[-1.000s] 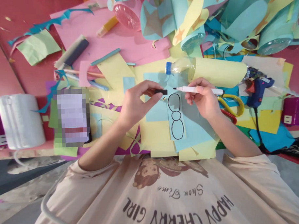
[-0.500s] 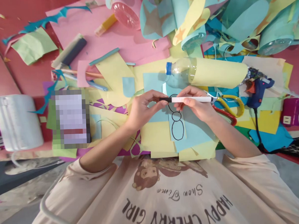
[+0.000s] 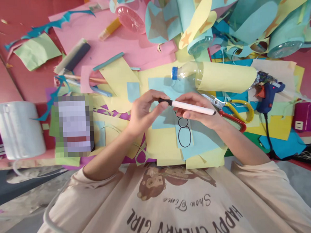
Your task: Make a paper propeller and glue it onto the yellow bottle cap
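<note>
My left hand (image 3: 147, 111) pinches the black cap end of a white marker (image 3: 193, 107) between thumb and fingertips. The marker slants down to the right, its far end lying over my right hand (image 3: 199, 110), whose curled fingers and thumb are around its barrel. Beneath the hands is a light blue sheet (image 3: 204, 138) with a paper strip (image 3: 190, 127) that bears black rounded outlines, the top one partly hidden by my right hand. Just beyond lies a plastic bottle (image 3: 189, 71) wrapped in yellow paper, its blue cap pointing left.
Red-and-yellow scissors (image 3: 239, 112) and a blue glue gun (image 3: 268, 97) with its cable lie on the right. At left are a white case (image 3: 19, 129) and a blurred-out phone-like object (image 3: 75, 124). Paper-covered bottles and coloured cutouts crowd the back; pink paper (image 3: 102, 47) spreads at back left.
The marker has tilted, its right end now lower and nearer me. My left hand has moved slightly left with the cap end, and my right hand has shifted a little lower.
</note>
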The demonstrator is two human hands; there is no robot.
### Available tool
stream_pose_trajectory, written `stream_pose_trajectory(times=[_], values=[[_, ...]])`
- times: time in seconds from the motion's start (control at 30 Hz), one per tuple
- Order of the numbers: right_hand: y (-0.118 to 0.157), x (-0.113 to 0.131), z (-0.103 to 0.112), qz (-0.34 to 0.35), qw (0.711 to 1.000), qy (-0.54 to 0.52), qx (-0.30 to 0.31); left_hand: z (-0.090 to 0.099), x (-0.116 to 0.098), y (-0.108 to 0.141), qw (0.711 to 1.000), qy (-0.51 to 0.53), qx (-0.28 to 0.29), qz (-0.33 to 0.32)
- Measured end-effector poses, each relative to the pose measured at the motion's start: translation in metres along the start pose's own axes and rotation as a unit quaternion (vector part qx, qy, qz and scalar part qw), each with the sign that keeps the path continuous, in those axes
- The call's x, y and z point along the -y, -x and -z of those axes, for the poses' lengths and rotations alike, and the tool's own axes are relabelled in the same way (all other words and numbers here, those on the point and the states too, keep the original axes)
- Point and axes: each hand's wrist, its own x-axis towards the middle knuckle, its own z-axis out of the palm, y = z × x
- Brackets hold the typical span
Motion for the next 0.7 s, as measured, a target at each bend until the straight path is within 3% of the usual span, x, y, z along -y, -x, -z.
stream_pose_trajectory(times=[0.1, 0.17, 0.27, 0.3, 0.37, 0.43, 0.5, 0.53, 0.57, 0.67, 0.7], values=[[0.0, 0.003, 0.004, 0.059, 0.971, 0.228, -0.032, 0.013, 0.009, -0.01, 0.99, 0.012, -0.129, -0.052], [0.0, 0.005, 0.008, 0.093, 0.916, 0.384, -0.074, 0.027, 0.02, -0.018, 0.974, -0.002, -0.212, -0.079], [0.001, 0.006, 0.012, 0.081, 0.849, 0.516, -0.081, 0.049, 0.038, -0.031, 0.949, -0.105, -0.27, -0.123], [0.001, 0.006, 0.013, 0.068, 0.837, 0.539, -0.072, 0.054, 0.043, -0.036, 0.936, -0.146, -0.281, -0.152], [0.001, 0.005, 0.013, 0.045, 0.82, 0.567, -0.056, 0.06, 0.051, -0.042, 0.875, -0.176, -0.385, -0.236], [0.001, 0.003, 0.013, 0.041, 0.814, 0.577, -0.051, 0.059, 0.052, -0.043, 0.864, -0.183, -0.389, -0.261], [0.002, 0.001, 0.012, 0.047, 0.814, 0.576, -0.054, 0.051, 0.047, -0.038, 0.889, -0.194, -0.321, -0.263], [0.002, 0.0, 0.012, 0.051, 0.816, 0.574, -0.056, 0.045, 0.042, -0.033, 0.903, -0.192, -0.289, -0.251], [0.002, -0.001, 0.012, 0.054, 0.818, 0.57, -0.056, 0.039, 0.036, -0.027, 0.929, -0.201, -0.245, -0.193], [0.002, -0.002, 0.013, 0.054, 0.83, 0.553, -0.054, 0.02, 0.02, -0.01, 0.947, -0.186, -0.226, -0.131], [0.002, -0.002, 0.013, 0.05, 0.835, 0.545, -0.055, 0.015, 0.017, -0.005, 0.958, -0.178, -0.189, -0.118]])
